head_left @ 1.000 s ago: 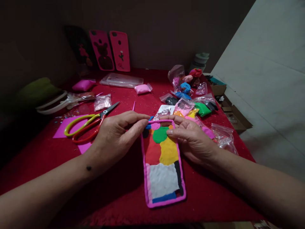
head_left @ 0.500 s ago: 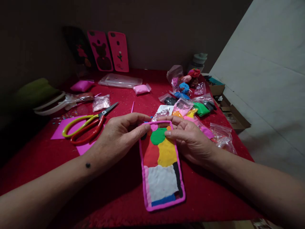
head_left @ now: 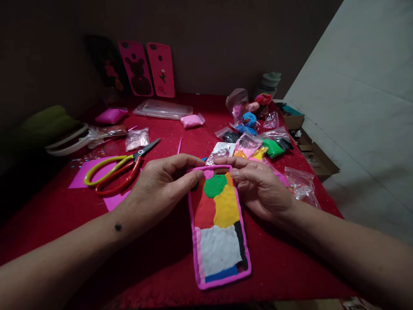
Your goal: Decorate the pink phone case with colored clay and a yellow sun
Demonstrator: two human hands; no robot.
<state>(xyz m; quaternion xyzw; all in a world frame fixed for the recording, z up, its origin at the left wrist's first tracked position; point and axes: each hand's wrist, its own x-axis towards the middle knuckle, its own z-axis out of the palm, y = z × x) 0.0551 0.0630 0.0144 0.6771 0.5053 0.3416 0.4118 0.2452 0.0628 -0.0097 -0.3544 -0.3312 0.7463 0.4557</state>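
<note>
A phone case lies tilted toward me, covered with patches of coloured clay in white, yellow, red, green, blue and black. A magenta clay strip runs round its rim. My left hand grips the top left corner, thumb on the front and fingers behind. At the top right corner, my right hand pinches the edge, its thumb by the orange patch. The fingertips behind the case are partly hidden. Left of my left hand lie scissors with yellow and red handles, on magenta sheets.
Packets of coloured clay crowd the right side of the red tablecloth. Clear cases lie at the back, with decorated phone cases propped behind. A bottle stands back right; cardboard boxes sit beyond the table.
My right thumb has moved off the green patch, to the right, onto the case's top right edge. The left hand keeps its grip, and the case has barely shifted.
</note>
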